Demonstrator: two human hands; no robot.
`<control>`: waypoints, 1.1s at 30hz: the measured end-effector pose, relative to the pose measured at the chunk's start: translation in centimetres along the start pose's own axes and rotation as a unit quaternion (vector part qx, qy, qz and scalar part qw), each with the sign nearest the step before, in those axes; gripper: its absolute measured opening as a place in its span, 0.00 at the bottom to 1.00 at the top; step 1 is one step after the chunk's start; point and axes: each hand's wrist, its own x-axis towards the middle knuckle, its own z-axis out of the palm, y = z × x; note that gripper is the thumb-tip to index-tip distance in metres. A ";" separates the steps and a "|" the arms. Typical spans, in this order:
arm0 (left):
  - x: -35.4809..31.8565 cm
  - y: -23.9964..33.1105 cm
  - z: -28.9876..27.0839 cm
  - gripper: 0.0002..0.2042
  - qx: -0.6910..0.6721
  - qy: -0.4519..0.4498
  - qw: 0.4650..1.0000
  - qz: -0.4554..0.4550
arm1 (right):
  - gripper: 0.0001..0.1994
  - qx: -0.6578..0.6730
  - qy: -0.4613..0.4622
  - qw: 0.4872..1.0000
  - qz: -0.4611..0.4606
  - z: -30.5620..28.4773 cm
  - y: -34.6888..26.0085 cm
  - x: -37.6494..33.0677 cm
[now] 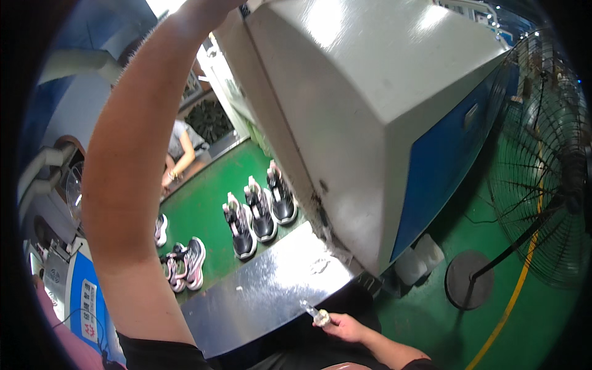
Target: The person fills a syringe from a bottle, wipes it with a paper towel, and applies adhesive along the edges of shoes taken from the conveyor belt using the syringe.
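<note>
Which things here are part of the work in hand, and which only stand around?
In the work: right hand gripping a small brush-like tool; metal plate; sneakers on the green belt.

Standing around: grey-and-blue machine; floor fan; white containers. Left hand is out of view.

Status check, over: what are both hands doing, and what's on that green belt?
Right hand shut on a small brush beside the steel plate. Left arm raised, hand out of view. Sneakers on green belt, nothing between.
</note>
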 end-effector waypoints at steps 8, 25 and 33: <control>-23.0 -1.3 -5.4 0.30 0.001 -0.094 0.995 0.016 | 0.13 0.078 0.032 0.996 0.015 1.4 -1.8 0.1; -55.8 -1.9 -3.6 0.16 -0.391 0.023 0.792 -0.468 | 0.09 -0.453 0.191 0.820 -0.293 2.7 -6.3 7.3; -58.5 -1.6 -5.0 0.13 -0.471 0.045 0.705 -0.528 | 0.10 -0.655 0.259 0.674 -0.224 -4.5 -8.4 10.0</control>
